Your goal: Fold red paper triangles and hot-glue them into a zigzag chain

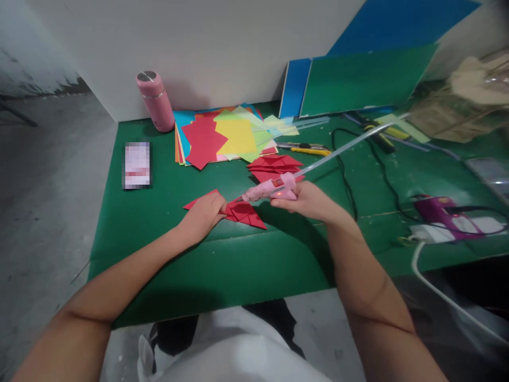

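My left hand (203, 214) presses down on a folded red paper piece (243, 213) lying on the green table (167, 265), fingers curled over its left part. My right hand (308, 200) is closed round a pink glue gun (270, 189), whose nozzle points left at the red paper. A long clear glue stick (345, 147) juts out of the gun's back toward the upper right. Just behind the gun lies a small stack of folded red pieces (273, 164).
A spread of coloured paper sheets (222, 137) and a pink bottle (155, 101) stand at the back. A phone (137, 164) lies at the left. A yellow utility knife (308, 148), black cable (350, 180), purple glue gun (445, 209) and power strip sit right. Blue and green boards (358, 79) lean on the wall.
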